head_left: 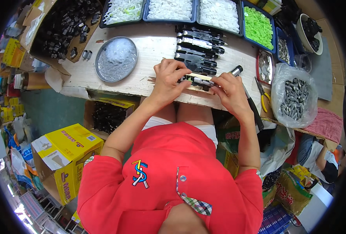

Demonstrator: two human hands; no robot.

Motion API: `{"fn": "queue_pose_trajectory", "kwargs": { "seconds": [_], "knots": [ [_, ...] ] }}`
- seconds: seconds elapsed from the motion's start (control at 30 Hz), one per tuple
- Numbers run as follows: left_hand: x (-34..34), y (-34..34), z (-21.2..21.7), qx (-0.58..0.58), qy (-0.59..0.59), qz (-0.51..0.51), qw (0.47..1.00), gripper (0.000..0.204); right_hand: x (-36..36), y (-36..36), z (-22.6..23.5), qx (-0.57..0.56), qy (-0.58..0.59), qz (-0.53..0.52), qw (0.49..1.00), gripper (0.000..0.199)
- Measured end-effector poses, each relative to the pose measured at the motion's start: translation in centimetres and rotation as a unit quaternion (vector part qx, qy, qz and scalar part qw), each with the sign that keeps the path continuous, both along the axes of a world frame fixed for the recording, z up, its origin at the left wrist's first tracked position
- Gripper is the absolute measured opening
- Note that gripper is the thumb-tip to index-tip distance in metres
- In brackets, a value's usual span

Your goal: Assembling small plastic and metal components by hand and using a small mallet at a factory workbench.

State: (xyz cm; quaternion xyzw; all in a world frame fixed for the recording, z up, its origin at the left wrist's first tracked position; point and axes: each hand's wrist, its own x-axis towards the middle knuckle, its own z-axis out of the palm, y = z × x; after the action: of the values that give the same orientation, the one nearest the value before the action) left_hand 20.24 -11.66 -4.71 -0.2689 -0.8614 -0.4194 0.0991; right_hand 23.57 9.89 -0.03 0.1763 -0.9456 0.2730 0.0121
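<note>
At the table's front edge, my left hand and my right hand are closed on opposite ends of one long black housing with pale pieces along it. Fingers cover both its ends, and its small inner pieces are too fine to make out. Just beyond my hands lies a column of similar black housings, set side by side, some with shiny metal strips. A black rod-shaped tool with a silver end passes beside my right wrist.
A round dish of whitish translucent paste stands left. Blue trays of white and green pieces line the back. Yellow-handled pliers and a plastic bag of metal parts lie right. A carton of black parts sits back left.
</note>
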Motion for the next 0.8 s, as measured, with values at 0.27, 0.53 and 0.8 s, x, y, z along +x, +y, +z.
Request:
{"fn": "queue_pose_trajectory", "kwargs": {
  "seconds": [0.27,0.53,0.8],
  "knots": [
    [0.0,0.4,-0.1,-0.018,-0.003,0.014,1.000,0.028,-0.8,-0.7,0.6,0.045,0.033,0.035,0.998,0.016],
    [-0.1,0.5,0.1,-0.008,-0.024,0.009,1.000,0.026,-1.0,-1.0,1.0,0.067,0.035,0.046,0.996,0.013],
    [0.0,0.4,0.0,-0.012,-0.032,0.011,0.999,0.026,-1.2,-1.4,1.0,0.068,0.031,0.055,0.996,0.012]
  ]
}}
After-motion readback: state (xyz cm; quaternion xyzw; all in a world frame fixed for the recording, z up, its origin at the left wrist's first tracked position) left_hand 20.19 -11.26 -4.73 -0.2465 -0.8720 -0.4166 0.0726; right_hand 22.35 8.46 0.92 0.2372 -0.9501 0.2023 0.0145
